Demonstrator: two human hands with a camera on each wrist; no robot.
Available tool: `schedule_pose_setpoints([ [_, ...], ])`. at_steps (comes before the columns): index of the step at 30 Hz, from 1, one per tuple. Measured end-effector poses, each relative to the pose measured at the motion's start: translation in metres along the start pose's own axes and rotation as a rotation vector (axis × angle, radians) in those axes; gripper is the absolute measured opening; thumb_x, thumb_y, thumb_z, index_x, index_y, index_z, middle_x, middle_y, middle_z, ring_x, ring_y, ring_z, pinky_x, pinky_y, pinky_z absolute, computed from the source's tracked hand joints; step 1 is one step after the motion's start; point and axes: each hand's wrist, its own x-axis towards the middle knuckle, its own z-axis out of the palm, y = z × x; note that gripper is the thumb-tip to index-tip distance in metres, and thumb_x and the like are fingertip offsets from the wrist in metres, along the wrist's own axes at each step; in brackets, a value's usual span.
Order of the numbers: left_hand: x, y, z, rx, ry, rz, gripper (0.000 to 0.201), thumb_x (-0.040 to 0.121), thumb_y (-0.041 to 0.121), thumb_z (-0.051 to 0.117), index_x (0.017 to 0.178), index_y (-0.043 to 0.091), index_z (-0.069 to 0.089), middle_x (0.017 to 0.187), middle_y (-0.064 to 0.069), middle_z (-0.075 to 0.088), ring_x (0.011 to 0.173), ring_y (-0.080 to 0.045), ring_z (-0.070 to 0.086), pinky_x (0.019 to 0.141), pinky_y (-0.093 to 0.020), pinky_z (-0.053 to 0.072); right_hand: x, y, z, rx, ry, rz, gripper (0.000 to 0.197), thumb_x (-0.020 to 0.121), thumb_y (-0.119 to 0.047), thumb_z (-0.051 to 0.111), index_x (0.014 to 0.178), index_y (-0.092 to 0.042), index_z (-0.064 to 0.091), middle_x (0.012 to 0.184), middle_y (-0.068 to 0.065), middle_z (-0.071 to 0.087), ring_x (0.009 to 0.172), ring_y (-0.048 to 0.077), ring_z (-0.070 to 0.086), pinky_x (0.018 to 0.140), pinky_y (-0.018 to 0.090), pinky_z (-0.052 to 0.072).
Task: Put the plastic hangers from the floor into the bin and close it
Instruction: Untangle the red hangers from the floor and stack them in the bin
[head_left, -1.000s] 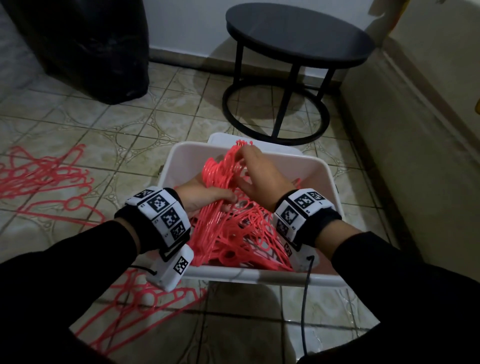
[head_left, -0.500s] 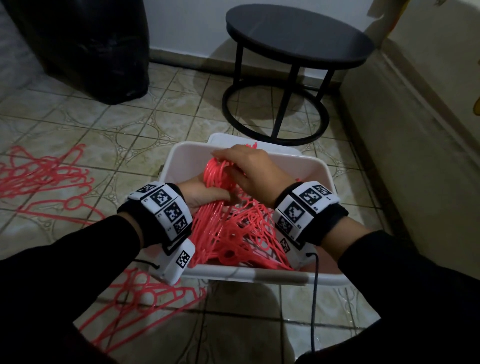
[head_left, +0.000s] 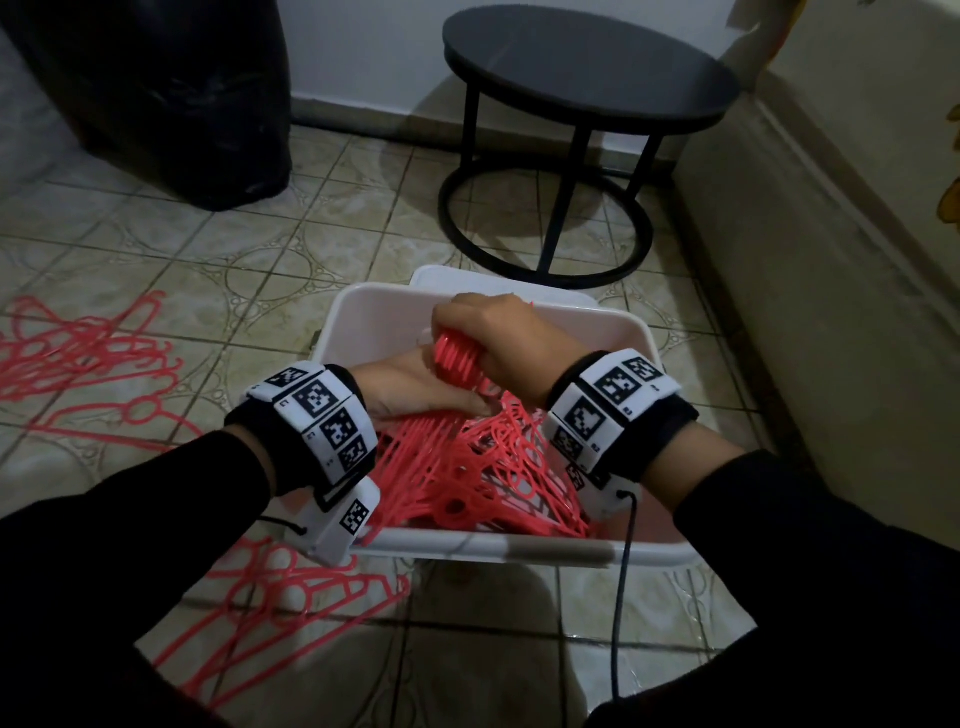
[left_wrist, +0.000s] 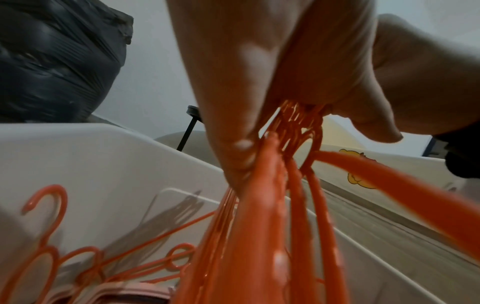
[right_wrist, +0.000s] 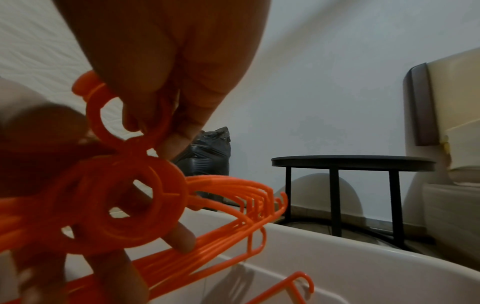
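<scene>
A white plastic bin (head_left: 363, 322) stands on the tiled floor in front of me, holding a bundle of coral-red plastic hangers (head_left: 467, 467). My right hand (head_left: 488, 338) curls over the hook ends of the bundle (right_wrist: 122, 197) above the bin. My left hand (head_left: 415, 395) grips the same bundle from the left, just under the right hand, fingers wrapped round the necks (left_wrist: 291, 127). More hangers lie on the floor at the left (head_left: 88, 358) and by the bin's near left corner (head_left: 291, 592). The bin's lid (head_left: 447, 275) shows behind the far rim.
A round black side table (head_left: 587, 67) stands just beyond the bin. A black plastic bag (head_left: 171, 88) sits at the back left. A pale wall or furniture side (head_left: 831, 270) runs along the right. A cable (head_left: 623, 571) hangs from my right wrist.
The right hand has swung left and closed over the tops of the hangers, pressing the bundle lower into the bin. The left hand has stayed gripping it.
</scene>
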Motion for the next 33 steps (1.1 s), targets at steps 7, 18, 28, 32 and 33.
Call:
schedule_pose_setpoints([
  [7,0.001,0.000,-0.008,0.112,0.064,0.018,0.052,0.065,0.045,0.080,0.105,0.019,0.057,0.093,0.001,0.069,0.077,0.001,0.067,0.067,-0.014,0.052,0.000,0.002,-0.007,0.044,0.040,0.077,0.025,0.068,0.003,0.059,0.092,-0.003,0.065,0.090,0.014,0.067,0.085,0.032,0.062,0.073,0.034,0.044],
  [18,-0.004,0.014,-0.013,0.205,0.396,0.119,0.035,0.085,0.055,0.057,0.081,0.020,0.061,0.076,0.003,0.069,0.070,-0.011,0.064,0.067,-0.026,0.046,-0.006,0.009,-0.005,0.008,-0.037,0.303,0.032,0.076,0.001,0.060,0.106,-0.006,0.049,0.080,0.006,0.052,0.084,0.030,0.056,0.063,0.028,0.031],
  [28,0.002,0.023,-0.006,0.135,0.187,-0.138,0.012,0.091,0.024,0.057,0.089,0.013,0.061,0.071,0.000,0.072,0.083,-0.022,0.059,0.065,-0.029,0.043,-0.001,0.008,0.001,0.025,-0.112,0.205,0.044,0.081,-0.007,0.061,0.118,-0.013,0.037,0.090,0.006,0.060,0.079,0.027,0.057,0.071,0.037,0.047],
  [32,0.008,0.024,-0.002,0.173,0.207,-0.137,0.011,0.091,0.026,0.057,0.089,0.016,0.058,0.069,0.003,0.066,0.064,-0.010,0.056,0.066,-0.028,0.044,0.001,0.017,0.000,0.010,-0.086,0.204,0.047,0.082,-0.008,0.062,0.124,-0.013,0.042,0.093,0.003,0.057,0.081,0.023,0.054,0.074,0.036,0.046],
  [33,0.008,0.025,0.000,0.171,0.204,-0.126,0.012,0.093,0.025,0.056,0.087,0.014,0.057,0.068,0.003,0.062,0.062,-0.010,0.053,0.062,-0.026,0.042,0.001,0.019,-0.001,0.026,-0.077,0.206,0.048,0.080,-0.008,0.064,0.123,-0.012,0.044,0.092,0.002,0.057,0.080,0.021,0.053,0.074,0.036,0.046],
])
